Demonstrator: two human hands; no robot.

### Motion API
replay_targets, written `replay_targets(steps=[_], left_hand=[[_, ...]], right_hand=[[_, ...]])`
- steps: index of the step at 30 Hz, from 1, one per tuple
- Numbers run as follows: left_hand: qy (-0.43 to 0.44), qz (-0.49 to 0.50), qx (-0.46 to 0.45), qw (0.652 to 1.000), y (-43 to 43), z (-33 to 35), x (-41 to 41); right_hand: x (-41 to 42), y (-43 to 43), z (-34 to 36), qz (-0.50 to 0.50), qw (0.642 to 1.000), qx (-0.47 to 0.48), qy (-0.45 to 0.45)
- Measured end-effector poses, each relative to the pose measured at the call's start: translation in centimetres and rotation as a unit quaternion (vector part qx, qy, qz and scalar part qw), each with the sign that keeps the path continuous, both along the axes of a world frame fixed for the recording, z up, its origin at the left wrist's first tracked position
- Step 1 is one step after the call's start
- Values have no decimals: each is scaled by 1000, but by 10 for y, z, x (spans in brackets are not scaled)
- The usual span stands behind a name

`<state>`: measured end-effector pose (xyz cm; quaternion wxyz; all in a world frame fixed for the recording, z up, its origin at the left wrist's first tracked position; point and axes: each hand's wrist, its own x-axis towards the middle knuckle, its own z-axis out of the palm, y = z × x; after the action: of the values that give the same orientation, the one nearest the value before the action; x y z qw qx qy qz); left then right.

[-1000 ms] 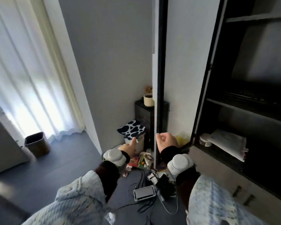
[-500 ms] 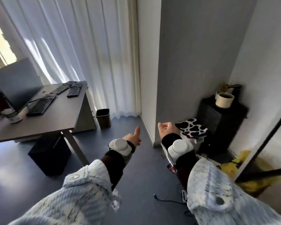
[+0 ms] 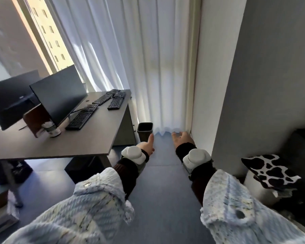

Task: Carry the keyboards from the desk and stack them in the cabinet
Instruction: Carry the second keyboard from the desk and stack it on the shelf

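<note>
Black keyboards lie on the grey desk point(image 3: 88, 138) at the left. One keyboard point(image 3: 82, 117) sits in front of the monitor. Another keyboard point(image 3: 115, 102) lies near the desk's far right corner, with more keyboards point(image 3: 104, 97) beside it. My left hand point(image 3: 148, 146) is held out over the floor, right of the desk, fingers curled and thumb up, holding nothing. My right hand point(image 3: 182, 138) is out at the same height, fingers apart and empty. Both hands are well short of the keyboards. The cabinet is out of view.
Two dark monitors point(image 3: 60, 92) and a small jar point(image 3: 53, 130) stand on the desk. A black bin point(image 3: 144, 130) stands on the floor by the white curtain point(image 3: 148, 59). At the right a grey wall point(image 3: 262, 85) and a cow-patterned cushion point(image 3: 269, 170).
The view has swung left, away from the cabinet and toward the desk, which is now closer. My right hand has opened from a loose fist. Both hands stay empty.
</note>
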<state>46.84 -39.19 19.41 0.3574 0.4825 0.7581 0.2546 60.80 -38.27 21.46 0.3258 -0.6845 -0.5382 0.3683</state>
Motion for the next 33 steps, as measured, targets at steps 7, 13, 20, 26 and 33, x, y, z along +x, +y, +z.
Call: replay_targets(steps=[7, 13, 20, 26, 33], left_hand=[[13, 32, -28, 999, 100, 1, -39], [30, 51, -24, 998, 182, 0, -76], [-9, 41, -29, 999, 298, -36, -97], [-44, 59, -8, 997, 417, -15, -142], [-73, 89, 5, 993, 538, -21, -200]], right_hand=[[-41, 116, 0, 53, 999, -7, -9], [-73, 206, -6, 71, 997, -11, -24], [-100, 309, -16, 58, 998, -10, -26], [-142, 433, 10, 56, 998, 12, -32], [-201, 536, 4, 82, 996, 18, -28]])
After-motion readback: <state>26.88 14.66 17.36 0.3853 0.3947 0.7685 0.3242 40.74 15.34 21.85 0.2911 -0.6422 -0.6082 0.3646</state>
